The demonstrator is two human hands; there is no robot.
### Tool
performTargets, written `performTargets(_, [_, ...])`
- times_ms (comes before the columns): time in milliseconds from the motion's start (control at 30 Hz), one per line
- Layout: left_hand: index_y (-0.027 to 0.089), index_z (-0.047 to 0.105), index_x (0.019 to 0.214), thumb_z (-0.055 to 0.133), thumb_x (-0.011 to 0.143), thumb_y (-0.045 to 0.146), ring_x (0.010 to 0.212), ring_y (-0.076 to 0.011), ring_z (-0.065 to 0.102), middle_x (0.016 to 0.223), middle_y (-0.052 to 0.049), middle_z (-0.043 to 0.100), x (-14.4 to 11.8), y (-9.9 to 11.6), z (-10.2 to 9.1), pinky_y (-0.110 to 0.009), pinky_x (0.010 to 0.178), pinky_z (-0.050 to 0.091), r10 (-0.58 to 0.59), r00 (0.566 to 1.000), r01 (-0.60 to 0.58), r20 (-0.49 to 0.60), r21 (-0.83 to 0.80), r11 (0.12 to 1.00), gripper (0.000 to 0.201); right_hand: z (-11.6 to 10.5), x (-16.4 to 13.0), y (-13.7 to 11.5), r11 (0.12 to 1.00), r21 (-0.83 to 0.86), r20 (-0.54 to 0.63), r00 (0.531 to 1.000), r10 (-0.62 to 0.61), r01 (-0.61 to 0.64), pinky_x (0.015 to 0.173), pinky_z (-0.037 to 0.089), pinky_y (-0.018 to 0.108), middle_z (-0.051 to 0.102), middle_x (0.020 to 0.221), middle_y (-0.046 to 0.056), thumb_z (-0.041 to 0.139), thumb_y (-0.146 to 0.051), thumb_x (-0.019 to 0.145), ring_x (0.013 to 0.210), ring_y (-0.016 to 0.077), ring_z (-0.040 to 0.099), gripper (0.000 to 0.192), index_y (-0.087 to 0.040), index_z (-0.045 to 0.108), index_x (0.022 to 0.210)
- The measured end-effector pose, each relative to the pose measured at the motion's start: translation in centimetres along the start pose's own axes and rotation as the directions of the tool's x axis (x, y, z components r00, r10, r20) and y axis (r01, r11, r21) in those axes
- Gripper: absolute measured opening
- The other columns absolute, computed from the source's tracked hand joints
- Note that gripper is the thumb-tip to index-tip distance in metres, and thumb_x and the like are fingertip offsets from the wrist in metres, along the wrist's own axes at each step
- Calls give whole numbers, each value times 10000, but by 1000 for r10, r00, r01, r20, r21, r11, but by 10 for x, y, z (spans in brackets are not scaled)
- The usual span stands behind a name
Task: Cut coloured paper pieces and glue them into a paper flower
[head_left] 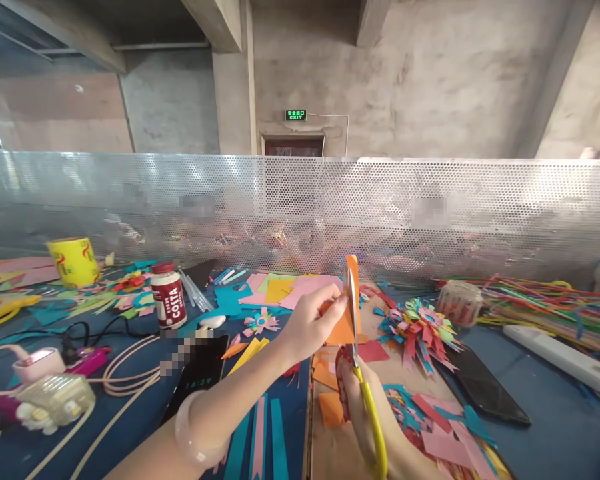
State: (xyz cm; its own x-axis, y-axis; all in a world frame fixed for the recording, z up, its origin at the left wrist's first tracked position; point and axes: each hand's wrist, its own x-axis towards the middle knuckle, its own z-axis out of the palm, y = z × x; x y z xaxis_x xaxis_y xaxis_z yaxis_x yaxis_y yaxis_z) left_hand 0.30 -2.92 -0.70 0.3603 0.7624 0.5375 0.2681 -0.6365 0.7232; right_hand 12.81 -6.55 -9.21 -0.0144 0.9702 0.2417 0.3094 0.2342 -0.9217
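The left hand (pixel 307 323) pinches a folded orange paper piece (pixel 344 320), held upright above the table's brown cardboard mat (pixel 330 447). Just right and below, the right hand (pixel 363 407) grips yellow-handled scissors (pixel 363 373), blades pointing straight up along the paper's right edge, touching it.
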Motion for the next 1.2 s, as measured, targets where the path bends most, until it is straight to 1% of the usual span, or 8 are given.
performTargets(167, [190,339,658,343,882,366,548,-92,277,610,47,268,0,-1,0,-242,501,247,17,1000,-17,-7,-10,1000,286,3,3,2,1000,-1,13,999,-29,29,765,491,362,563,1083,55,501,-325,862,906,180,572,290,-149,537,1090])
performTargets(300, [192,335,654,347,884,362,551,-96,277,612,46,273,1,-2,0,-251,512,245,26,1000,-26,-5,-4,1000,286,8,6,3,999,3,14,999,-51,51,714,482,310,610,904,37,459,-353,874,766,142,584,256,-145,577,966])
performTargets(567, [193,332,654,362,878,364,527,-89,252,599,50,255,1,-1,1,-239,482,226,2,1000,-2,-9,-24,1000,283,6,7,-1,998,49,-18,999,-46,47,631,444,253,622,770,84,397,-462,810,715,198,575,353,-160,577,771])
performTargets(733, [187,334,629,390,858,363,526,-85,274,589,52,254,9,-4,-13,-219,497,247,17,994,-16,-110,11,1000,295,9,4,3,996,82,44,999,23,-27,452,390,221,547,605,21,407,-480,782,501,135,498,328,-178,511,708])
performTargets(833, [185,362,629,391,844,396,514,-86,300,569,54,270,19,-21,-35,-214,488,241,-43,978,54,-202,49,997,303,9,3,4,982,150,111,989,100,-117,353,311,209,433,497,-42,312,-477,824,362,93,380,328,-202,436,696])
performTargets(967, [170,450,617,434,802,423,486,-87,321,537,55,310,24,-67,-54,-216,470,222,-190,975,214,-113,268,939,314,-6,12,-1,966,210,115,985,129,-151,369,293,209,360,467,-76,356,-482,818,349,83,341,301,-213,386,683])
performTargets(1100, [160,560,691,459,784,430,528,-113,431,570,35,446,17,-110,-40,-219,498,292,-306,950,255,59,416,873,303,-29,28,0,999,-41,-17,1000,1,-2,485,352,235,380,512,-64,399,-503,803,452,104,384,314,-209,394,693])
performTargets(1200, [155,593,790,516,757,426,636,-161,529,676,-8,571,12,-122,-22,-246,570,367,-330,941,265,72,449,853,284,-41,41,10,974,-184,-76,986,-145,130,576,388,261,435,623,-36,435,-461,781,574,131,433,261,-203,410,751])
